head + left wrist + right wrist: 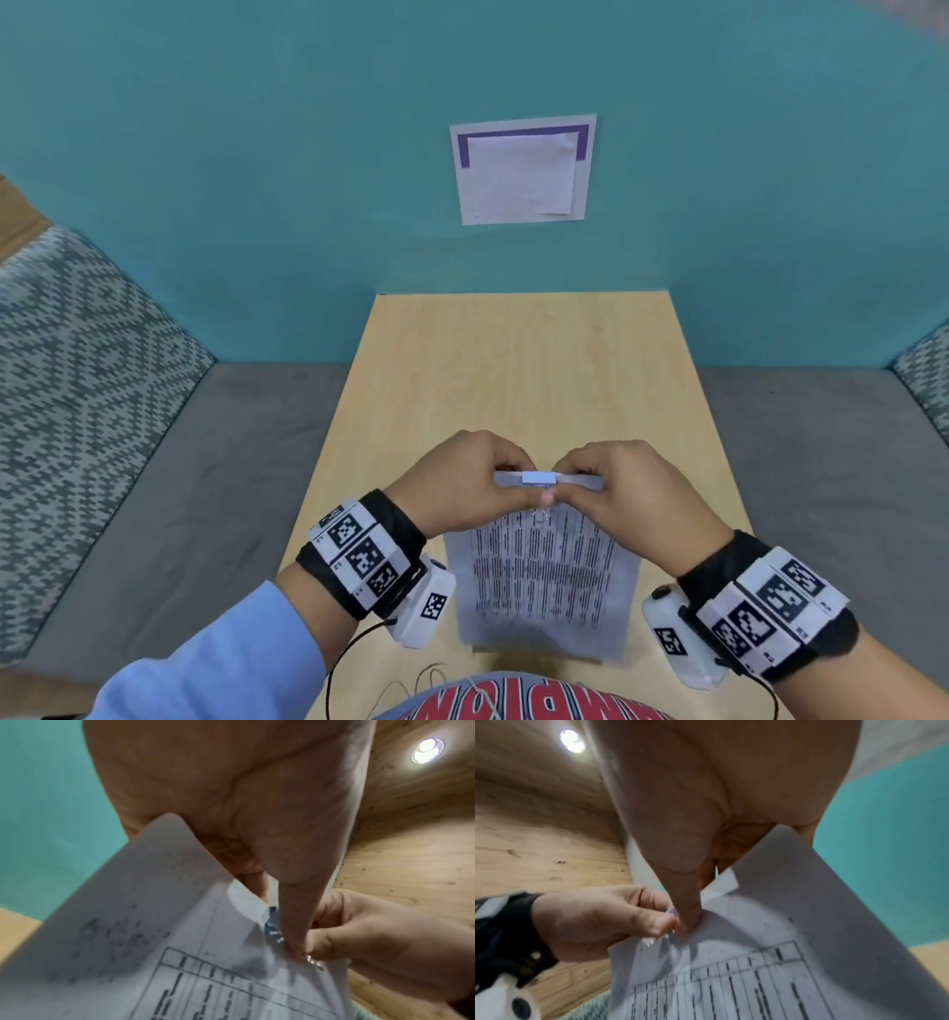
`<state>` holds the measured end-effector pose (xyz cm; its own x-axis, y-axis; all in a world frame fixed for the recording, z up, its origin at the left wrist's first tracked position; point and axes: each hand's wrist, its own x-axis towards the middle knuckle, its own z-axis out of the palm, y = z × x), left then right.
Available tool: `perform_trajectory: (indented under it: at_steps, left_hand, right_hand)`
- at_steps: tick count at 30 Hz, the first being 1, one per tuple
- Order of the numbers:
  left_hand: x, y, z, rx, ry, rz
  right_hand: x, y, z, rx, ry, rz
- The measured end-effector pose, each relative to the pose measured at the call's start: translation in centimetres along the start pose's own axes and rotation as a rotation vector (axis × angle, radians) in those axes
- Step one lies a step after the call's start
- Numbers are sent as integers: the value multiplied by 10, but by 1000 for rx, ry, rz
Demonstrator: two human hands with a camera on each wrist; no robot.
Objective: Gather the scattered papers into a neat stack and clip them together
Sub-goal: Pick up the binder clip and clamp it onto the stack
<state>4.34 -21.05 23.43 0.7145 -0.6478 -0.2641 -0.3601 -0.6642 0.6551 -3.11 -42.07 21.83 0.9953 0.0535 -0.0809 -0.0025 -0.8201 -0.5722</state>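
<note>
A stack of printed papers point(544, 570) is held tilted up above the wooden table point(513, 370), its lower edge near the table's front. A white binder clip point(538, 479) sits on the middle of the stack's top edge, with its wire handle point(539, 515) lying on the front sheet. My left hand point(493, 483) pinches the top edge just left of the clip. My right hand point(583, 485) pinches it just right. Both thumbs meet below the clip. In the left wrist view the clip point(272, 927) shows beside my thumb. The right wrist view shows the front sheet point(782, 943); my thumb hides the clip.
A teal wall stands behind the table with a paper notice point(523, 169) pinned on it. Grey seating point(179, 488) flanks the table, with patterned cushions point(77, 385) at the sides. Thin cables point(411, 683) hang near my chest.
</note>
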Motion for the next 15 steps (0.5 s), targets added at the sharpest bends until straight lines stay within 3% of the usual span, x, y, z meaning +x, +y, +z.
perform_trajectory:
  at_steps: [3,6,11,15]
  left_hand:
    - [1,0,1,132,30,28]
    - [-3,-12,-6,56,47,36]
    - [-17,-48,-16,-447,141,-26]
    - [-20,-48,-14,-796,273,-22]
  right_hand:
    - [6,0,-5,129,-85,66]
    - [10,2,-16,230,-121,73]
    - [10,18,-40,563,-38,82]
    - [0,55,-38,865,37,126]
